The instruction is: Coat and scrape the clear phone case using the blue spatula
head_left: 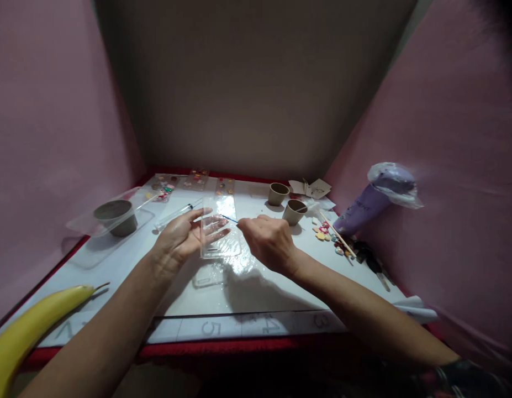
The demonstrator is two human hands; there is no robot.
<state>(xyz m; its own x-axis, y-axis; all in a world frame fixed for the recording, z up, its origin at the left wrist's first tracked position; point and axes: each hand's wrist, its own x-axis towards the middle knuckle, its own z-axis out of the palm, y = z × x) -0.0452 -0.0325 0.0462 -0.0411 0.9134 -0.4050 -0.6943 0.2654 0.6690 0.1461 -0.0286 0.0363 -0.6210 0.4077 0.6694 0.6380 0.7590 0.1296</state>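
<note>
My left hand [181,237] lies palm up under a clear plastic phone case [220,229], holding it tilted above the white table [115,271]. Its fingers are stretched flat behind the case. My right hand [267,241] is closed in a pinch on a thin blue-tipped stick [228,219] whose tip touches the case's upper part. A clear syringe [177,214] lies on the table just left of the left hand.
A grey bowl [115,216] sits in a clear tray at the left. Two brown paper cups [278,193] [294,211] stand behind my right hand. Small coloured charms [323,231], a wooden stick [337,234] and a purple piping bag [374,198] lie right. A banana [27,329] is at bottom left.
</note>
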